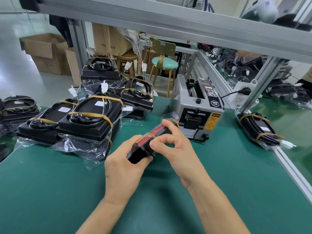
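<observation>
Over the middle of the green table (50,191), a black unit with a red face (142,149) is held in both hands. Its near end is gripped by the left hand (125,164); its top is pinched by the right hand (179,149), fingers curled. A grey tape dispenser (195,107) is set just beyond; banded black units (87,119) are stacked far left.
</observation>
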`<state>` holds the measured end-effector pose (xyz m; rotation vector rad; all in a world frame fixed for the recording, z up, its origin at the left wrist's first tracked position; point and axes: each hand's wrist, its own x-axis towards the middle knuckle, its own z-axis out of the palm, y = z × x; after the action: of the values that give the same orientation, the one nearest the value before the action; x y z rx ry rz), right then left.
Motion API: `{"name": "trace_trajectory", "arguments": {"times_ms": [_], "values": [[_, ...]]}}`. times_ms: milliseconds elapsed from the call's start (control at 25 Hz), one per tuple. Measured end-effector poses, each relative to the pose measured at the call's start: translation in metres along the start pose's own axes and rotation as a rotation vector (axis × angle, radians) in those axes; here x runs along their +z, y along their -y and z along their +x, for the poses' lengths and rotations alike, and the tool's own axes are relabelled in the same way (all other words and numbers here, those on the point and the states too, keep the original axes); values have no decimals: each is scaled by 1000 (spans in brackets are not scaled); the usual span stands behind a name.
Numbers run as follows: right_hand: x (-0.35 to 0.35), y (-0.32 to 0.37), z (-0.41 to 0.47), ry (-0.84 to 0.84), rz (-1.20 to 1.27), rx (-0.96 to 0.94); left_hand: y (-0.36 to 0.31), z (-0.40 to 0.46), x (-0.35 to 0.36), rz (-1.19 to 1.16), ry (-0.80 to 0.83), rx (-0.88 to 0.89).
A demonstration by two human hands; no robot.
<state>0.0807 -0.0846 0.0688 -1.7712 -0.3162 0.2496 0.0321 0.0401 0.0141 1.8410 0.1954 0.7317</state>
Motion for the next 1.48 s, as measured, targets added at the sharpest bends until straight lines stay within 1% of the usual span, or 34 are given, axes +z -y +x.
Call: {"name": "trace_trajectory", "arguments": {"times_ms": [560,880,960,1040,1080,1120,1240,1320,1400,1480], "values": [[6,-2,2,-59,-129,-27,-3,0,0,-5,-18,-15],[14,-2,1,-134,-227,-68,-2,1,-1,-18,-5,-44],[15,-5,1,-192,-197,-89,-4,1,-2,-18,-1,-49],[14,-8,2,-263,-74,-56,-6,0,-2,-12,-3,-45],[15,-9,2,-273,-37,-35,-7,0,-1,-5,-5,-43],[17,-10,2,-269,-50,-39,-7,0,-1,0,-6,-42],[25,-9,0,-203,-199,-115,-10,3,-3,-18,12,-24],[19,-7,4,-166,-198,-109,-10,6,-7,-24,39,-8],[2,-9,11,-216,-167,-60,-4,9,-15,-54,51,-15],[-20,-13,18,-313,-243,-14,5,12,-30,-126,87,-68]]}}
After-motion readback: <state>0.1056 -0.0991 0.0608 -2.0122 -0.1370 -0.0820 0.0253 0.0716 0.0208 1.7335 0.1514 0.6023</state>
